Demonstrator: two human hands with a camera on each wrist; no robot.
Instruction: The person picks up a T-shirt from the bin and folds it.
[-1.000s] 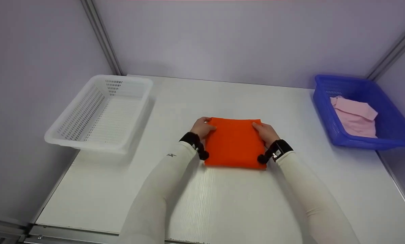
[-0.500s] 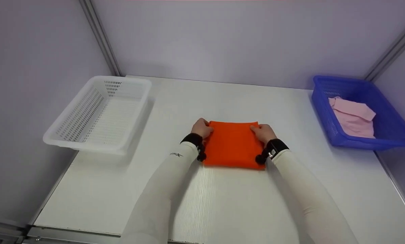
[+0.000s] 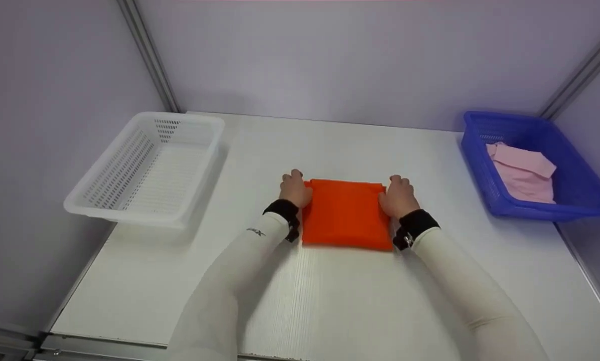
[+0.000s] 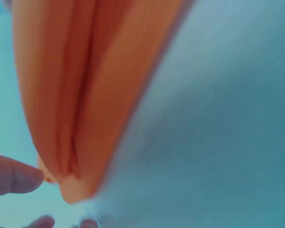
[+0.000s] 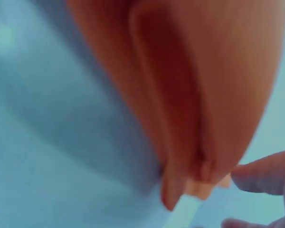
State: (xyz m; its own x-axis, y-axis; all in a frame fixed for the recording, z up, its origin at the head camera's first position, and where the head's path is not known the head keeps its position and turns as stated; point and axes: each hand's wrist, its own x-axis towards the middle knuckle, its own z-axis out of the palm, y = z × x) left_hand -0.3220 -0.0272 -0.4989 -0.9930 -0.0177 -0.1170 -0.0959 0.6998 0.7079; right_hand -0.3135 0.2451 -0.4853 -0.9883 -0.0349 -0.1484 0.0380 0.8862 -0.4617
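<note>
A folded orange cloth (image 3: pixel 347 215) lies flat in the middle of the white table, roughly square. My left hand (image 3: pixel 294 190) is at its far left corner, and my right hand (image 3: pixel 399 198) is at the far right one. In the left wrist view the thumb (image 4: pixel 14 175) meets the corner of the stacked orange folds (image 4: pixel 109 95), while the other fingertips stand apart from it. Much the same shows in the right wrist view: the thumb (image 5: pixel 261 175) is against the end of the layers (image 5: pixel 228 95), with the fingers clear of the fabric.
On the left stands a white perforated basket (image 3: pixel 187 213) with nothing visible inside. A blue basket (image 3: pixel 490 190) at the right holds a folded pink garment (image 3: pixel 526 173). Pale panels enclose the back and sides of the table (image 3: pixel 345 301).
Both hands have loosened from the cloth's far corners and moved slightly outward, fingers spreading. The cloth's far edge lowered a little earlier; both baskets stayed put.
</note>
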